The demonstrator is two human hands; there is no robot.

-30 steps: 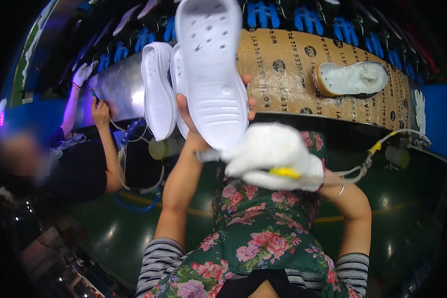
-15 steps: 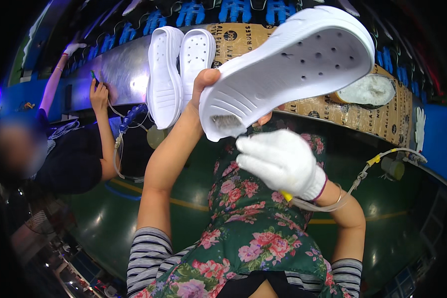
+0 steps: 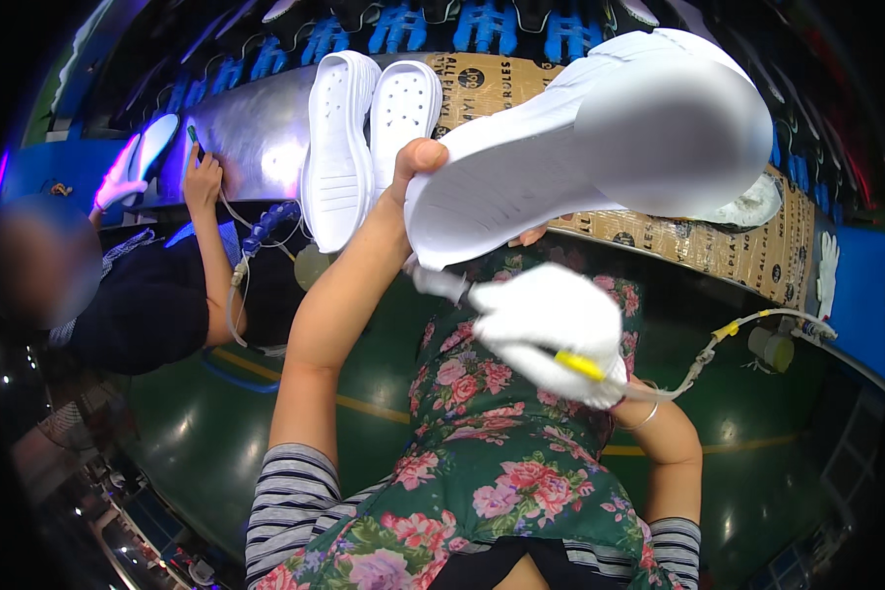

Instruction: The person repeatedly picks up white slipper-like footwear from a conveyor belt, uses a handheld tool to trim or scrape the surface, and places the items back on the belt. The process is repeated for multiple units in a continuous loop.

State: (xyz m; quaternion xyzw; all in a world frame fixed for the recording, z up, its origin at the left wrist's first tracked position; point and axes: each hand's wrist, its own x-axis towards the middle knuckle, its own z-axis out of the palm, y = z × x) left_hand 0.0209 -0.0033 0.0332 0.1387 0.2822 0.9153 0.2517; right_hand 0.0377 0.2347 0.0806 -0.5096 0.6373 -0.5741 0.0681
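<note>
My bare left hand (image 3: 416, 167) grips a white shoe sole (image 3: 506, 162) by its narrower end and holds it tilted above the bench. Its hollow inside faces me; the broad far end is blurred out. My right hand (image 3: 551, 329), in a white knit glove, is closed around a brush (image 3: 439, 283) fed by a clear tube with yellow bands. The brush head, smeared by motion, is at the sole's near lower edge; whether it touches cannot be told. Two more white soles (image 3: 339, 162) (image 3: 403, 108) lie side by side on the bench, left of my left hand.
Brown printed cardboard (image 3: 718, 251) covers part of the metal bench (image 3: 241, 128). A bowl of white material (image 3: 752, 205) sits on it, partly behind the sole. A white glove (image 3: 827, 275) lies at the right. At the left, a co-worker's gloved hand (image 3: 121, 179) holds a sole. Blue clamps (image 3: 398, 29) line the back.
The brush has left the sole's inside near end and is now at its outer lower edge. The sole has shifted slightly right. The co-worker's gloved hand has come nearer with a sole.
</note>
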